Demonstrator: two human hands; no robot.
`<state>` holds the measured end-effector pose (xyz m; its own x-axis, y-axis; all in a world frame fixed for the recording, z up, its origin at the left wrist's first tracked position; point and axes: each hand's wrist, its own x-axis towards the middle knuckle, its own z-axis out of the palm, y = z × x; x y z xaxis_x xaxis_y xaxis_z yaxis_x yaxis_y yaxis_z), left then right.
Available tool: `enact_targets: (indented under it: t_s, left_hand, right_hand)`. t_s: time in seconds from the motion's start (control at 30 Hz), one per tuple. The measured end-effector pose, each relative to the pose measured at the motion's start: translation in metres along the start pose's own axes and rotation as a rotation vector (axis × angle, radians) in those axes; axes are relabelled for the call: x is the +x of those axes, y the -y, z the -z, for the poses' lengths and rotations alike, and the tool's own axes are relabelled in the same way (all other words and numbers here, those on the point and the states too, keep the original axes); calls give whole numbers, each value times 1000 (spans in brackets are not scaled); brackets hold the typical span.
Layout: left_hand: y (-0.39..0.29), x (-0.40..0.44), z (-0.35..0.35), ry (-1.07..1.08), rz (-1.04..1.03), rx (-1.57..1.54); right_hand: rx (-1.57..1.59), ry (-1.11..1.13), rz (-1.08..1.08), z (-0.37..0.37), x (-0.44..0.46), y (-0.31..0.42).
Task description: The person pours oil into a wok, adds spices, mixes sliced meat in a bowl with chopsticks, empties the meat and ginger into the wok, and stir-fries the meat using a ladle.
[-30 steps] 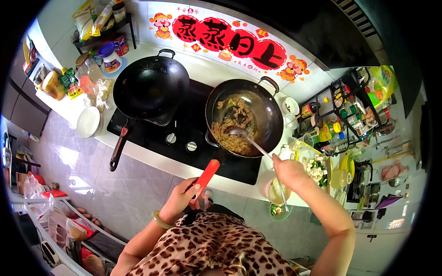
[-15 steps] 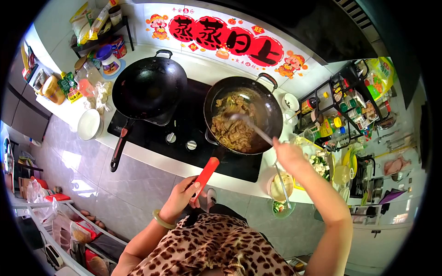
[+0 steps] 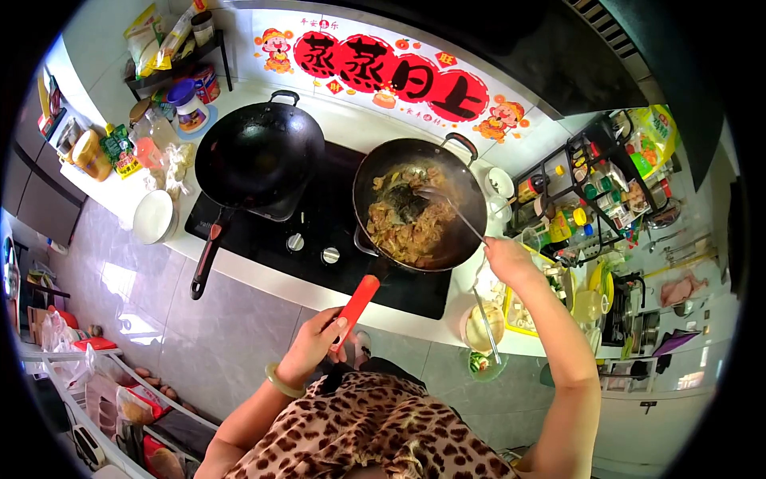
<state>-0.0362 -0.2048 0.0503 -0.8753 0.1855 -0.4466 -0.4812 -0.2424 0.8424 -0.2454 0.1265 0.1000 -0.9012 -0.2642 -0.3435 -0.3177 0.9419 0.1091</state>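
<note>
While 2 woks (image 3: 259, 156) (image 3: 467, 199) sit, the left grip (image 3: 319, 339) encloses 1 handle (image 3: 357, 307), the right grip (image 3: 508, 261) 1 ladle (image 3: 433, 194).

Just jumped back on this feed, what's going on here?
Someone is at a stove with both hands busy. The left hand grips a red handle near the wok on the right. The right hand holds a ladle, its head in the browned food in that wok. A second wok sits on the stove's left side, with no hand on it.
</note>
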Motion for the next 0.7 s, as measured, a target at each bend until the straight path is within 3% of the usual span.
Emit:
enact_targets:
  t_s: [0.17, 0.33, 0.4, 0.5, 0.63, 0.7]
  left_hand:
    - [0, -1, -2, -1, -16, -24]
    - [0, -2, -3, 20, -1, -31]
    - [-2, -2, -2, 1, 39, -19]
    - [-4, -4, -3, 1, 10, -6]
    - [0, -1, -1, 11, 13, -44]
    - [-1, -1, 0, 28, -17, -16]
  right_hand:
    - [50, 82, -73, 40, -65, 25]
    - [20, 156, -134, -3, -30, 47]
    - [-110, 187, -22, -4, -25, 80]
    - [-236, 235, 69, 12, -43, 70]
    - [-370, 161, -4, 22, -42, 55]
    - [-406, 234, 93, 20, -52, 85]
